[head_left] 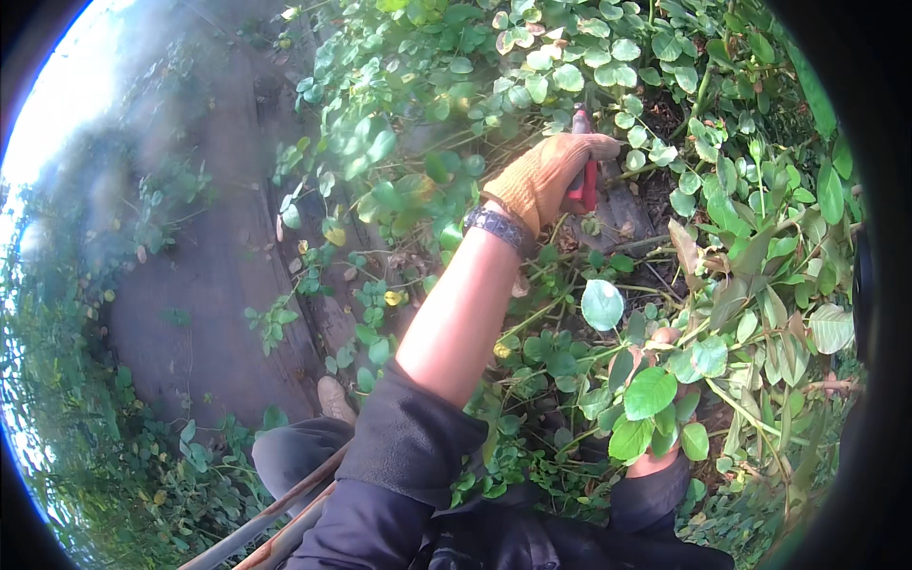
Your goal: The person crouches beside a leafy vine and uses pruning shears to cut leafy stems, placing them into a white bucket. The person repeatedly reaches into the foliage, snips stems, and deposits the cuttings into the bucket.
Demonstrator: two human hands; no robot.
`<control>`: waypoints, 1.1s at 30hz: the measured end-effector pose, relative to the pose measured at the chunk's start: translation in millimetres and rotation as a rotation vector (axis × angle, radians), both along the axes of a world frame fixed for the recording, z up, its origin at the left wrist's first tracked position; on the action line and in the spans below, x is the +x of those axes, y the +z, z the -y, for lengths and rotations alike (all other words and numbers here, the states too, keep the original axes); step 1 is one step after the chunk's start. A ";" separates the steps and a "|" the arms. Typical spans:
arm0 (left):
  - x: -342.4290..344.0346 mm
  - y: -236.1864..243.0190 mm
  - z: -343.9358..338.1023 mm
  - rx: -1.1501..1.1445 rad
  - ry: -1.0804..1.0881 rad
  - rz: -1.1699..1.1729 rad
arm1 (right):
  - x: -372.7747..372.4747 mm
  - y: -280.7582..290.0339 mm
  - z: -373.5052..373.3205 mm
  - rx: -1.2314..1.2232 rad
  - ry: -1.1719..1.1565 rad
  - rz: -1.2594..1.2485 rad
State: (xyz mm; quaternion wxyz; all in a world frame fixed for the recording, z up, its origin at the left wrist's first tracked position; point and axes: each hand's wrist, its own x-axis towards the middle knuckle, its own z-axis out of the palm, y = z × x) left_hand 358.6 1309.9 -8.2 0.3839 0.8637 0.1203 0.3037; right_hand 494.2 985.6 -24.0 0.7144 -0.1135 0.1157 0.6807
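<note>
My left hand [556,176], in an orange knit glove with a dark band at the wrist, reaches forward into rose-like foliage. It is closed round red-handled pruning shears [589,185], whose dark upper end points away from me among the stems. The blades are lost in the leaves. Lower right, my right hand [665,337] is mostly covered by green leaves [651,394]. Its visible fingers look curled round leafy stems [741,404]; the exact grip is hidden. Cut or bent-over stems with pale leaf undersides [750,271] lie just beyond it.
Dense leafy bushes [608,57] fill the far side and the right. A dark, flat path [190,313] runs along the left, with a weathered edge beside the plants. My knee [299,456], a shoe [334,399] and two rusty metal bars [285,518] are at lower left.
</note>
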 end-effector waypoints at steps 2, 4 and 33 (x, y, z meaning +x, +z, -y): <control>-9.0 -2.9 -1.2 0.043 0.059 -0.030 | -4.9 6.6 -4.0 -0.052 -0.022 -0.114; -11.5 -2.4 -4.7 -0.165 0.071 -0.222 | -10.5 13.3 -7.2 -0.128 -0.045 -0.254; 18.4 57.3 -29.1 -0.001 0.483 -0.810 | 75.3 -66.7 17.3 -0.271 0.130 -1.104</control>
